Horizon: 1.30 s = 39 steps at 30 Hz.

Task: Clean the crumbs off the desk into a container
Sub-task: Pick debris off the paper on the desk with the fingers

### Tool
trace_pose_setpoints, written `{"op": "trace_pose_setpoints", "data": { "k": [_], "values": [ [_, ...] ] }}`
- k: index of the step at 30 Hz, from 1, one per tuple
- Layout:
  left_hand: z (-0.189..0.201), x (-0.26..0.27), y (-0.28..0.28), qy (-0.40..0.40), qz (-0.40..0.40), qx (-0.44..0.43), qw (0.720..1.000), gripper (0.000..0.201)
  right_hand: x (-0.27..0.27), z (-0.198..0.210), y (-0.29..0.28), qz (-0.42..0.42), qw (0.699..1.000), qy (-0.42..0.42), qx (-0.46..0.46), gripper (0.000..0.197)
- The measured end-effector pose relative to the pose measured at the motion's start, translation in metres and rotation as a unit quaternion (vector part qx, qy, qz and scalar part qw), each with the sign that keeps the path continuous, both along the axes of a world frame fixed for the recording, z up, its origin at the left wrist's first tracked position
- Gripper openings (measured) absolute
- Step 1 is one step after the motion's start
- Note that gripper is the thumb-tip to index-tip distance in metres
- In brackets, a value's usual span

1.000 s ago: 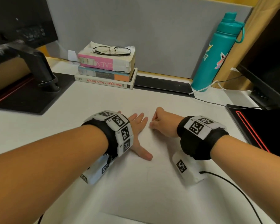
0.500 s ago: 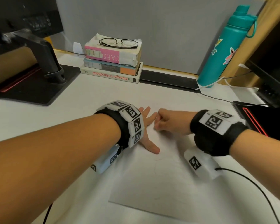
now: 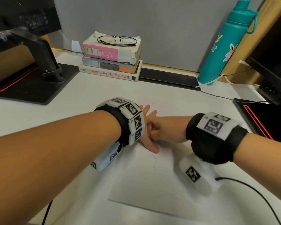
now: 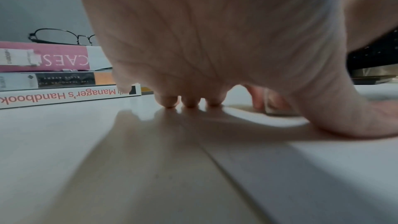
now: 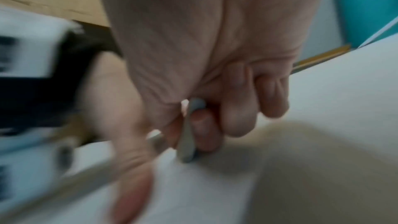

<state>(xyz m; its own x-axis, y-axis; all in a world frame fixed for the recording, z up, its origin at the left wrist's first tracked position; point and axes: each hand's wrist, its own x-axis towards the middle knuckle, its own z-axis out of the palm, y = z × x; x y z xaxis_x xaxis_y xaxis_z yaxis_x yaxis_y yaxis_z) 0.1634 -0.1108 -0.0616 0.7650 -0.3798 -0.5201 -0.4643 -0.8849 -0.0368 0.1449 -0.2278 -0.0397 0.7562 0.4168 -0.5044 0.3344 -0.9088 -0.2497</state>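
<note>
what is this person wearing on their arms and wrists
No sleeves: both forearms are bare. The left hand and right hand each have a black wrist band carrying white blocks printed with black square code markings. A black cable trails from the right wrist.

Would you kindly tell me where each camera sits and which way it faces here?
Head: above, looking down at the white desk; both forearms, flat left hand, curled right hand show.
Left wrist: under the palm, low over the desk, facing the stack of three books.
Right wrist: along the fingers pinching a thin grey card.
Shared by head and left wrist: books, black-rimmed glasses.
</note>
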Motion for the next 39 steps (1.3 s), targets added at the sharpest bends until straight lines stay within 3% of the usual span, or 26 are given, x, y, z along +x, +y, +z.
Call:
{"op": "trace_pose_setpoints", "data": {
  "k": [3, 5, 7, 9, 12, 16, 18, 21, 25, 29, 31, 34, 37, 39],
  "values": [
    [-0.007, 0.006, 0.0, -0.01, 0.012, 0.021, 1.0, 0.127, 0.012, 0.007, -0.009, -0.064, 0.997, -0.043, -0.022, 0.009],
    [-0.003, 0.006, -0.001, -0.015, 0.007, 0.034, 0.999, 0.128, 0.009, 0.004, -0.006, -0.034, 0.996, -0.058, -0.056, 0.015],
    [0.001, 0.001, -0.004, -0.015, -0.015, 0.042, 0.999, 0.119, -0.002, -0.004, -0.005, 0.01, 0.999, -0.033, -0.026, 0.003],
    [-0.003, 0.002, -0.002, -0.022, -0.007, 0.02, 1.0, 0.121, -0.002, -0.001, -0.012, -0.012, 1.0, -0.011, -0.004, 0.018],
    [-0.013, 0.007, 0.0, -0.031, 0.02, 0.012, 0.999, 0.13, 0.012, 0.006, -0.019, -0.064, 0.994, -0.067, -0.05, 0.007],
    [-0.004, 0.002, -0.003, -0.009, -0.004, 0.002, 1.0, 0.114, -0.001, -0.006, -0.008, 0.008, 0.999, -0.029, -0.013, 0.008],
    [-0.005, 0.005, -0.002, -0.015, 0.003, 0.004, 1.0, 0.117, 0.003, -0.002, -0.014, -0.028, 0.999, -0.016, 0.012, 0.01],
    [-0.011, 0.01, -0.001, -0.018, 0.012, 0.021, 1.0, 0.122, 0.016, 0.005, -0.02, -0.076, 0.994, -0.065, -0.043, 0.014],
    [-0.012, 0.01, 0.0, -0.01, 0.011, -0.004, 1.0, 0.121, 0.002, -0.006, -0.013, 0.01, 0.999, -0.03, -0.029, 0.007],
    [-0.012, 0.012, -0.002, -0.012, 0.013, 0.018, 1.0, 0.123, 0.015, 0.008, -0.029, -0.087, 0.994, -0.05, -0.041, 0.01],
    [-0.011, 0.012, -0.002, -0.015, 0.01, 0.019, 1.0, 0.123, 0.013, 0.006, -0.023, -0.055, 0.993, -0.075, -0.076, 0.009],
    [-0.014, 0.012, -0.002, -0.014, 0.01, 0.007, 1.0, 0.123, -0.001, -0.003, -0.016, 0.004, 0.999, -0.036, -0.037, 0.012],
    [-0.016, 0.012, -0.002, -0.016, 0.013, 0.017, 1.0, 0.125, 0.013, 0.006, -0.026, -0.063, 0.996, -0.051, -0.037, 0.01],
    [-0.015, 0.013, -0.003, -0.02, 0.015, 0.017, 1.0, 0.126, 0.018, 0.006, -0.025, -0.061, 0.992, -0.078, -0.084, 0.008]
  ]
}}
